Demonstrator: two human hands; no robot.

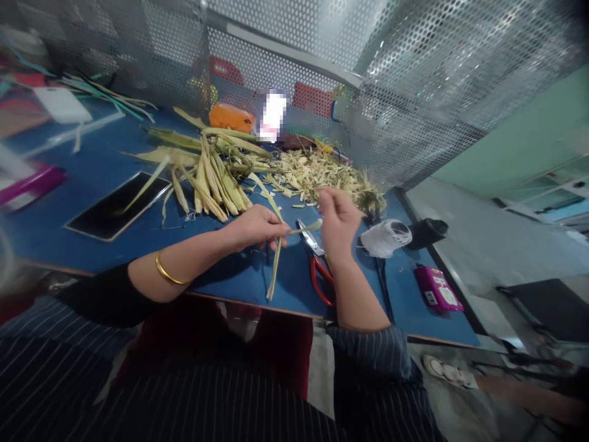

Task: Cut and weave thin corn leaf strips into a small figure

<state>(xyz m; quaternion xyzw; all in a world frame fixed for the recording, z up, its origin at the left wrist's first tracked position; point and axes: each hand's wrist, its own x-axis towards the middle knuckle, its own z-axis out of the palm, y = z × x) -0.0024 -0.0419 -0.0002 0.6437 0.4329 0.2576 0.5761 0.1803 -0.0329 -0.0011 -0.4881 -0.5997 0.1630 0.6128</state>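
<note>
I find the strip (275,270) in the person's left hand (261,227), above the blue table (407,310) near its front edge. Thumb and fingers pinch it partway along, one end slanting up and away, the other hanging toward the person. A shorter piece (304,229) leaves the same pinch rightward, its pale, knobby end just beside the right hand (339,221). That hand is raised and blurred, fingers curled toward the thumb; I can't tell whether they grip anything. The left forearm comes in low from the side; the right one rises nearly straight.

Between the hands lie scissors (316,250), steel blades pointing away, red looped handles nearer the person. Beyond, I see long, ribbed, yellow-green husks (216,184) fanned in a heap, and right of them a loose mound of curly, dry-looking shreds (322,172). A flat, glossy black phone (117,205) lies to the left. On the right are a white spool (385,238), wound with thread, a black spool (429,233) touching or nearly so, and a shiny purple pack (438,290) whose contents I can't see. Perforated metal mesh (294,37) stands behind.
</note>
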